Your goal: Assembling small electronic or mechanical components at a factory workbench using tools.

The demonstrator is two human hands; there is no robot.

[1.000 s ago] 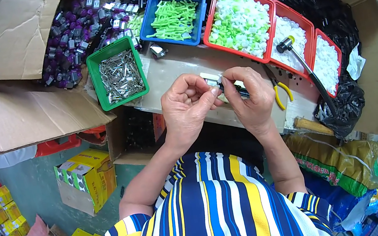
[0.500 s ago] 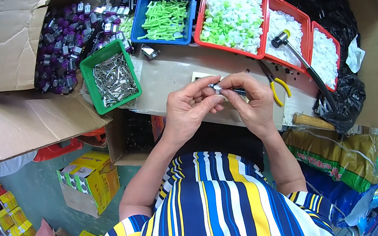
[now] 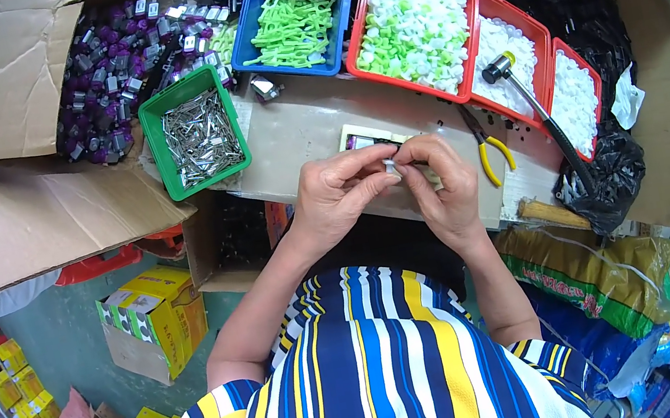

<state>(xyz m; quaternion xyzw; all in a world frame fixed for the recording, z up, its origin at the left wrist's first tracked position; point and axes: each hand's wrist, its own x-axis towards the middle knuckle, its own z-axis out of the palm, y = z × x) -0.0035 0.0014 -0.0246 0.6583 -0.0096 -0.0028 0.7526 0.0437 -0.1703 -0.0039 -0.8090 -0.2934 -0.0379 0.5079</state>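
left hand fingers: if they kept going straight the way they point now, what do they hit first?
Likely the right hand. The left hand points rightward, its fingertips pinching a small pale part right against the right hand's fingertips. Depth is unclear, but they look touching.

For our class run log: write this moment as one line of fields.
left hand: pinching small part | right hand: pinching same part | place: above cardboard worktop | nearby: green bin of metal clips, yellow-handled pliers

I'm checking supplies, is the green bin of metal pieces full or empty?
Neither: the green bin holds a layer of small silvery metal pieces covering its floor, lying below the rim rather than heaped. How deep the layer goes cannot be told.
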